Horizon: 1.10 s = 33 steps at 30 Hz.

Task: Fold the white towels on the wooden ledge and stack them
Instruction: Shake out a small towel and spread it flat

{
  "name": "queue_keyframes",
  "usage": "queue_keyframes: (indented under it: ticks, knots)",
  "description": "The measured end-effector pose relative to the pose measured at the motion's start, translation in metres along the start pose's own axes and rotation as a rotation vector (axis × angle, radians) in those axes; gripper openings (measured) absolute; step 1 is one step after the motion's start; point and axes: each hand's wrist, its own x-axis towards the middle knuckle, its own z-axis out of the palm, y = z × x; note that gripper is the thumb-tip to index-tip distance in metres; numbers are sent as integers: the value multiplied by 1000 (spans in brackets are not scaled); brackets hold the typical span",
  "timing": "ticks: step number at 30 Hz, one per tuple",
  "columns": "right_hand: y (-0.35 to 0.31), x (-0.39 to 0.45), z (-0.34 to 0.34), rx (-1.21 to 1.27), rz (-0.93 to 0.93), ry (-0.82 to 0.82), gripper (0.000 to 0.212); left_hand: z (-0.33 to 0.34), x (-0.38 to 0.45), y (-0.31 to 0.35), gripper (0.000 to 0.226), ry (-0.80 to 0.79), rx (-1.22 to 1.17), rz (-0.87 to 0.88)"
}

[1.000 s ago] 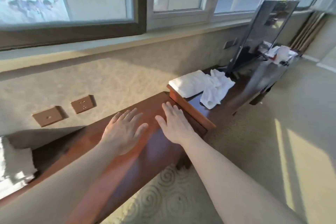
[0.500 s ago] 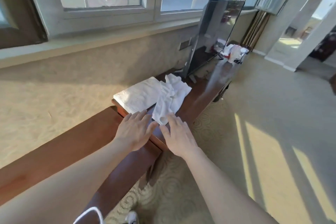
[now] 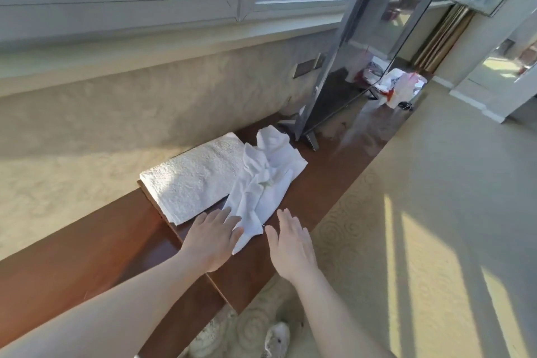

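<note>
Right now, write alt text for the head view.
Two open hands, left hand and right hand, reach for a crumpled white towel on a wooden ledge. A folded white towel lies beside it, under the windows; a dark screen stands beyond.

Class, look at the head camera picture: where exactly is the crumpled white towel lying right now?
The crumpled white towel lies mid-frame on the wooden ledge, overlapping the folded towel's right edge, just beyond both hands, with the television behind.

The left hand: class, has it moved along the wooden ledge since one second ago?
Yes. The left hand moved along the wooden ledge toward the TV, from bare wood to the crumpled white towel.
</note>
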Motion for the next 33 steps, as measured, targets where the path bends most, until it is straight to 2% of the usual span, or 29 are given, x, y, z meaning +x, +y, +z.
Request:
queue_keyframes:
  ticks: [2, 3, 5, 7, 10, 13, 15, 17, 18, 20, 22, 26, 29, 33]
  knots:
    - [12, 38, 0, -28, -57, -11, 61, 6, 27, 2, 64, -43, -9, -47]
    - [20, 56, 0, -32, -80, -36, 61, 11, 39, 4, 71, -85, -43, -74]
    - [42, 90, -4, -6, -101, -73, 62, 26, 60, 12, 100, -130, -81, -146]
    - [61, 130, -16, 9, -119, -107, 65, 40, 87, 18, 112, -182, -67, -242]
    - [87, 189, -28, 15, -182, -164, 66, 47, 122, 38, 103, -280, -7, -287]
    - [99, 240, -28, -22, -276, -154, 66, 61, 144, 49, 73, -278, 31, -346]
    - [101, 279, -19, -77, -341, -147, 68, 69, 157, 54, 85, -210, 102, -413]
    - [98, 302, -6, -85, -371, -188, 73, 75, 159, 55, 104, -251, 65, -451]
    - [97, 308, 1, -86, -378, -201, 75, 83, 157, 54, 103, -247, 88, -428]
    - [95, 317, 12, -105, -396, -160, 78, 99, 155, 48, 93, -153, 80, -402]
    - [91, 315, 21, -141, -404, -63, 78, 95, 157, 48, 92, -144, 6, -358]
    - [83, 286, 35, -157, -357, 66, 53, 83, 151, 56, 65, -104, -15, -344]
    - [78, 246, 34, -229, -292, -53, 48, 81, 119, 55, 56, -54, -25, -343]
    - [60, 178, 38, -200, -344, -124, 48, 86, 43, 28, 59, -33, -9, -346]
